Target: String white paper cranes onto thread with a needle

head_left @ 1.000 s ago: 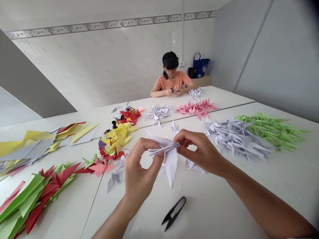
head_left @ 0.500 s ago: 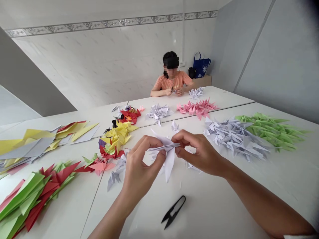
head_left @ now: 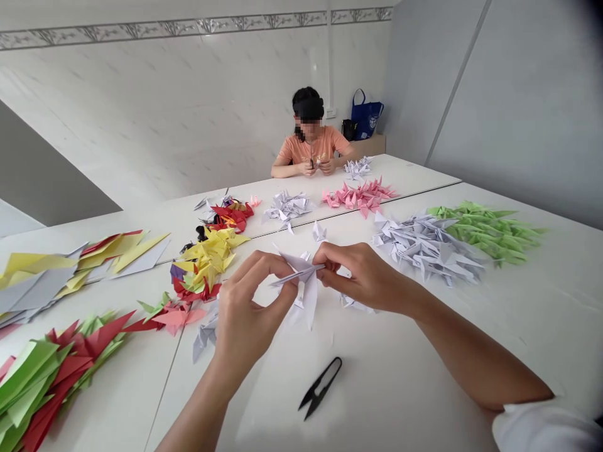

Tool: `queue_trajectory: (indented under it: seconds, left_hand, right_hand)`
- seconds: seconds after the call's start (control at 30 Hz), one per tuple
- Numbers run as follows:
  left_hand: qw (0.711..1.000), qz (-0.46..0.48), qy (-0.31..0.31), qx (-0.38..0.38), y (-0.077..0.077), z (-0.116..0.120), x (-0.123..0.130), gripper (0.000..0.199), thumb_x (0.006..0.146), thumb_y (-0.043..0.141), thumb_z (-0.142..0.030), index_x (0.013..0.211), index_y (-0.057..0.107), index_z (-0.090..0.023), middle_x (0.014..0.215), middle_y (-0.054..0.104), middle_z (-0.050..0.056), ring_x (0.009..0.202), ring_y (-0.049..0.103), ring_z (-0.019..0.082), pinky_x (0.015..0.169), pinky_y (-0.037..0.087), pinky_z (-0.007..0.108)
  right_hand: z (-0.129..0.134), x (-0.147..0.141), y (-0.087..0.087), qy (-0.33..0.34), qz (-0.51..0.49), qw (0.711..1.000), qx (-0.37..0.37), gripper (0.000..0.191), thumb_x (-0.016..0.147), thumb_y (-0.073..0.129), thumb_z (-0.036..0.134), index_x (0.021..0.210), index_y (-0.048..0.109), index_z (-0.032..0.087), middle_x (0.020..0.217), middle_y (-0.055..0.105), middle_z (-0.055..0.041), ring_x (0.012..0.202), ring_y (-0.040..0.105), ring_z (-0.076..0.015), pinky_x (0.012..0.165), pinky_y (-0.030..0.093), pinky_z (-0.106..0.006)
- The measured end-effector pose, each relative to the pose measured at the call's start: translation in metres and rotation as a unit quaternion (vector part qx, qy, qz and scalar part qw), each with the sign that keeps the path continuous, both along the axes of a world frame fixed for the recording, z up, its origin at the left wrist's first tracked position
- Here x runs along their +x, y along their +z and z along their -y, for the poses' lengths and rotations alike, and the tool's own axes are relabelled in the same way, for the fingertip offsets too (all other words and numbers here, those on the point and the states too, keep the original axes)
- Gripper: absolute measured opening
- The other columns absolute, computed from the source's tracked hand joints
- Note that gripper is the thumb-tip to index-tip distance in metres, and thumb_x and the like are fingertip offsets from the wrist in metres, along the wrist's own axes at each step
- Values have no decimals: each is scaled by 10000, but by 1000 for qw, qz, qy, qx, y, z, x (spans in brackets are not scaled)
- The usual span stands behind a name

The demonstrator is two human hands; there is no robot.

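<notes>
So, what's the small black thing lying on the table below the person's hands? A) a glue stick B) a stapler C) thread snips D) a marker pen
C: the thread snips lie on the table, apart from the left hand and right hand, with two pointed blades and a looped spring handle.

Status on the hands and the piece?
Left hand and right hand both pinching. White origami piece held between them. Black thread snips lying on the table below, untouched.
</notes>
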State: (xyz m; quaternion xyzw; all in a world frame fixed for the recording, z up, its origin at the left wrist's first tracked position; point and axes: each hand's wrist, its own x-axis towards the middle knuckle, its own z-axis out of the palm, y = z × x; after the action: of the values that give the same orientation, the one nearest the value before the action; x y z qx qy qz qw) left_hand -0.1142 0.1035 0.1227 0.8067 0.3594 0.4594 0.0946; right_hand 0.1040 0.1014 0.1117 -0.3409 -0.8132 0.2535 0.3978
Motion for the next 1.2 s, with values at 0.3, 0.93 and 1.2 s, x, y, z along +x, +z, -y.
queue_trajectory:
  seconds: [0.3, 0.93, 1.2]
  left_hand:
    - [998, 23, -23, 45, -3, -2, -1, 183, 828, 681, -29, 806, 637, -206, 845, 661, -18, 811, 637, 124, 739, 491, 264]
    - [820, 555, 24, -134, 50, 1, -32, 186, 737, 627, -99, 789, 504, -228, 543, 542, -108, 427, 424, 83, 485, 488, 210]
    - [827, 550, -1, -118, 47, 0, -32, 156, 900, 515, -76, 842, 538, -219, 563, 533, -80, 519, 470, 97, 577, 526, 213]
  right_hand:
    - [0, 4, 3, 3, 8, 1000, 2, 127, 1022, 529, 264, 914, 565, 206, 723, 569, 45, 608, 513, -86, 588, 389, -216]
    - [-38, 49, -2, -86, -116, 987, -71, 350, 1007, 525, 544, 941, 546, 201, 819, 702, -24, 627, 623, -124, 588, 454, -258]
    - [-51, 56, -14, -115, -55, 989, -75, 325, 993, 567, 509, 906, 592, 197, 777, 655, 5, 669, 613, -123, 633, 442, -249]
